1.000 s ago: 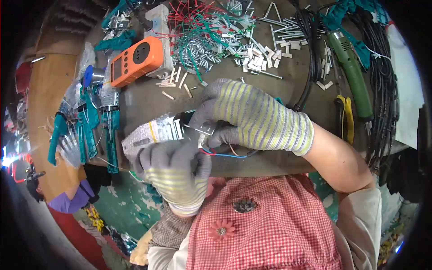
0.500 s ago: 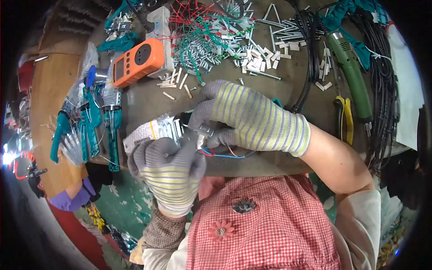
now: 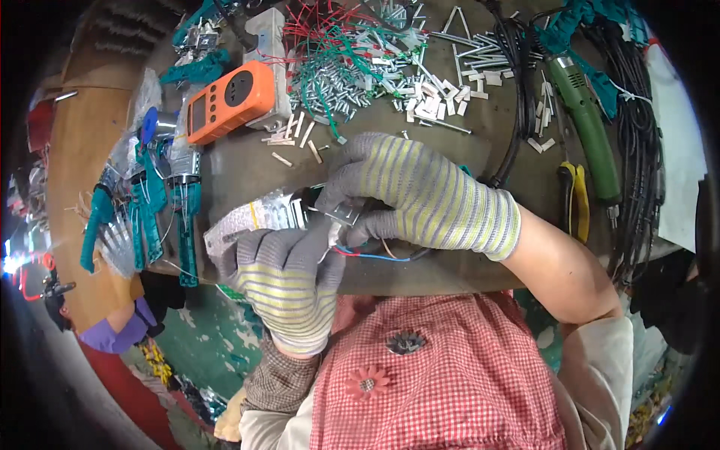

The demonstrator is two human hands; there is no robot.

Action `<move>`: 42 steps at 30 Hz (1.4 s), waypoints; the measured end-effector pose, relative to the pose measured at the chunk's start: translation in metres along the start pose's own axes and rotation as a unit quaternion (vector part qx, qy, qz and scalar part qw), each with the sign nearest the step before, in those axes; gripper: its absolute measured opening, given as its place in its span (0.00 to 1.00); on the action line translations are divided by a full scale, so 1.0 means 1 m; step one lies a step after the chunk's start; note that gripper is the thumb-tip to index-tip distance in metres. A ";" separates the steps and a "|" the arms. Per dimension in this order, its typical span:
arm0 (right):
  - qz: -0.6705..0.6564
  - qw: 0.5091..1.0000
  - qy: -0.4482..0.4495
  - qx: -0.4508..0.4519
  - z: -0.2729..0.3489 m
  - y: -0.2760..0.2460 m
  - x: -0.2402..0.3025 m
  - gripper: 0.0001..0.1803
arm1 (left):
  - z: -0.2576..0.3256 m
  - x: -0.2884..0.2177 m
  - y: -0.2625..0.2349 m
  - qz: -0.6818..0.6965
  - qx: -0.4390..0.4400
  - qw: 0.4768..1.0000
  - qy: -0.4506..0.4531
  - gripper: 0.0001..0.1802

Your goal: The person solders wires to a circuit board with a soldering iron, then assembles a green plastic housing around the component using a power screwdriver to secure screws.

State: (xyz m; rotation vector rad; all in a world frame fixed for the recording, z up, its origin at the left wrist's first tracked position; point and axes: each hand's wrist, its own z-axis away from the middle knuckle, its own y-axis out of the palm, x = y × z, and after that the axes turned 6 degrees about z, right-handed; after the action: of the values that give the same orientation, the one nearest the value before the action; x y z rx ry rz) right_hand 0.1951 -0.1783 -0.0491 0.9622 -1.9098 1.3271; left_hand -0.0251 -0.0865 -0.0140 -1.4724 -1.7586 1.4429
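Note:
Both of my hands wear grey gloves with yellow-striped backs. My right hand (image 3: 420, 195) is closed, pinching a small dark, shiny metal-edged piece (image 3: 343, 214) between thumb and fingers. Below that piece are a whitish bit (image 3: 334, 234) and thin red, blue and brown wires; the blue wire (image 3: 382, 259) runs rightward under my right hand. My left hand (image 3: 285, 281) is closed, its fingers curled and its thumb by the whitish bit. A silver slotted metal part (image 3: 281, 211), beside a bubbly clear wrap with a yellow stripe, lies against its fingers. What its fingertips grip is hidden.
Beyond my hands lie an orange meter (image 3: 231, 103), piled screws (image 3: 330, 90), white ceramic pieces (image 3: 435, 101) and red and green wires. A green power tool (image 3: 585, 127), yellow-black pliers (image 3: 574, 201) and black cables (image 3: 634, 150) are at right, teal-handled parts (image 3: 187, 225) at left.
The small piece in my right hand has tilted, showing more of its shiny face. My left hand has shifted slightly, its fingers a little lower. The view has moved slightly.

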 end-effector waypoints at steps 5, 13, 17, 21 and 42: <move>0.028 1.000 -0.010 -0.003 -0.001 0.000 0.004 0.25 | -0.001 0.001 0.003 -0.040 -0.007 0.998 0.047 0.19; 0.184 0.977 0.070 -0.078 0.020 -0.037 0.063 0.17 | -0.028 0.027 -0.056 0.265 0.109 0.956 -0.055 0.26; 0.173 0.951 0.256 -0.009 0.025 -0.007 0.092 0.14 | -0.080 0.037 -0.044 0.178 0.231 0.949 0.121 0.33; 0.163 0.951 0.261 -0.015 0.021 0.009 0.090 0.13 | -0.082 0.050 -0.015 0.249 0.289 0.917 0.119 0.39; 0.132 0.961 0.187 -0.157 -0.016 0.036 0.076 0.29 | -0.067 0.070 -0.009 0.214 0.257 0.940 0.069 0.40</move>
State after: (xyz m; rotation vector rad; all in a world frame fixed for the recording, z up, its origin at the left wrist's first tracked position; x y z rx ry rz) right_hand 0.1246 -0.1707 -0.0007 0.2811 -1.9114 1.1968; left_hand 0.0020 0.0058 -0.0007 -1.6588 -0.8994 1.7821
